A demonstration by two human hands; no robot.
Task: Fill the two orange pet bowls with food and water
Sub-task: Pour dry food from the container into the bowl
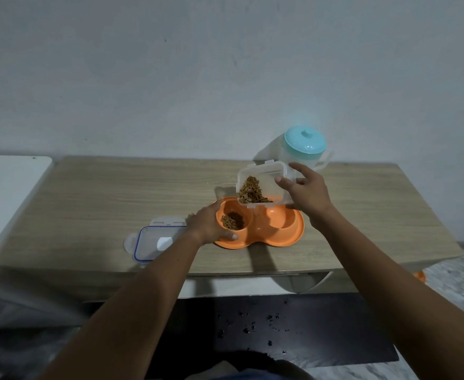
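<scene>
An orange double pet bowl (263, 237) sits on the wooden table (102, 204). Its left bowl holds a small heap of brown kibble (232, 221); its right bowl (283, 218) looks empty. My left hand (207, 224) grips the left rim of the orange dish. My right hand (307, 190) holds a clear plastic food container (261, 185), tilted toward the left bowl, with kibble piled at its lower edge. A clear water jug with a teal lid (303, 145) stands behind the container against the wall.
The container's clear lid with a blue seal (150, 241) lies flat on the table left of the dish. A white surface (6, 193) adjoins the table's left side. Dark crumbs dot a black mat (252, 325) on the floor below the table edge.
</scene>
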